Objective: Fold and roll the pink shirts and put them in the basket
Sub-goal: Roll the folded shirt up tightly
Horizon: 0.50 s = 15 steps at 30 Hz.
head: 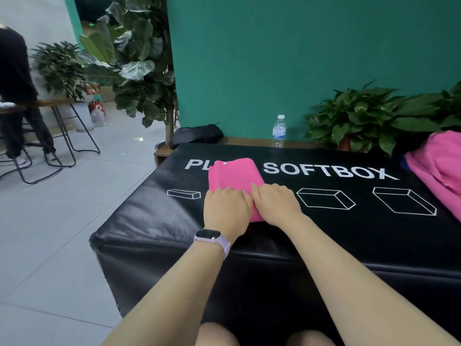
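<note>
A pink shirt [235, 174], folded into a narrow strip, lies on the black soft box [324, 233] over the white lettering. Its near end is turned up into a roll under both hands. My left hand [227, 211], with a watch on the wrist, has its fingers curled over the left part of the roll. Beside it, my right hand [274, 204] curls its fingers over the right part. More pink shirts [439, 168] lie in a loose heap at the box's right edge. No basket is in view.
Behind the box, a wooden ledge carries a water bottle [279, 131], a black bag [197, 134] and potted plants [369, 118] against a green wall. At far left a person [17, 91] stands by a table and stools on the tiled floor.
</note>
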{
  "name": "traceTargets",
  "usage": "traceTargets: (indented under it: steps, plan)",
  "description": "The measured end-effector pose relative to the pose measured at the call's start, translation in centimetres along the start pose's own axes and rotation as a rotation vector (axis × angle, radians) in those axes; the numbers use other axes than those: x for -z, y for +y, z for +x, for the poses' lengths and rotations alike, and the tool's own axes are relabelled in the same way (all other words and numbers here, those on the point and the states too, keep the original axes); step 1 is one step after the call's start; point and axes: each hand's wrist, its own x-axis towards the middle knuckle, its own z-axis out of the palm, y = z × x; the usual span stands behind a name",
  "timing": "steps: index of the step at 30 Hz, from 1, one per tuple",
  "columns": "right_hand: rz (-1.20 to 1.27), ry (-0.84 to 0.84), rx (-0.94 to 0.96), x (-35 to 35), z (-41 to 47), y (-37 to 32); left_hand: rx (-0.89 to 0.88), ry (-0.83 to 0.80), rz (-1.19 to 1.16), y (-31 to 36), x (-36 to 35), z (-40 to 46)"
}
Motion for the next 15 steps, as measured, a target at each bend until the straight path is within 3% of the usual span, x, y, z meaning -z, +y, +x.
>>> traceTargets:
  steps: [5,12,15]
  plan:
    - [-0.153,0.181,0.161,-0.2,-2.3,-0.4,-0.025,-0.116,-0.074,-1.0,-1.1,2.9]
    - [-0.225,0.161,0.123,0.2,-2.0,-1.1,-0.021,-0.088,-0.066,-1.0,-1.2,2.2]
    - [-0.262,0.061,0.125,0.9,-1.9,-1.7,0.008,-0.162,-0.092,-1.1,-0.1,1.9]
